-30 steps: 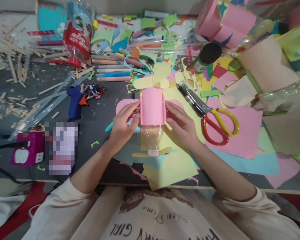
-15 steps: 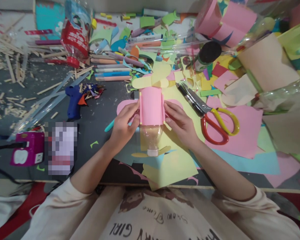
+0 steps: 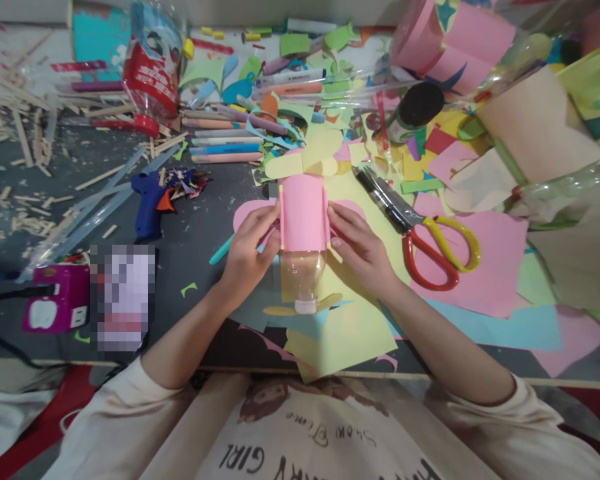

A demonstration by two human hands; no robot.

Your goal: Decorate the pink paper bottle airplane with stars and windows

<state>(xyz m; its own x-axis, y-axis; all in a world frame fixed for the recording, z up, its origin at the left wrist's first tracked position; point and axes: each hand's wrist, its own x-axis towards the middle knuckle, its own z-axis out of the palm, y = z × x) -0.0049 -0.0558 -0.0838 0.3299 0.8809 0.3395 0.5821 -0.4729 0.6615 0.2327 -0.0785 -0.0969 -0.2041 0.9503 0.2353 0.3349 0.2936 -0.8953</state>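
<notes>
A clear plastic bottle wrapped in pink paper lies in front of me, its white cap pointing toward me. Pale yellow paper strips stick out across its far end. Rounded pink paper pieces stand out on both sides, partly covered by my fingers. My left hand grips the left side, thumb and fingers pressed near the wrap's edge. On the opposite side my right hand does the same along the right edge. Under the bottle lies a yellow paper sheet.
Large scissors with red and yellow handles lie on pink paper to the right. At left are a blue glue gun, a purple box and a blurred phone-like object. Markers, wood sticks and paper scraps crowd the back.
Both hands keep their hold on the wrapped bottle, which stays in the same place. The view has shifted only very slightly.
</notes>
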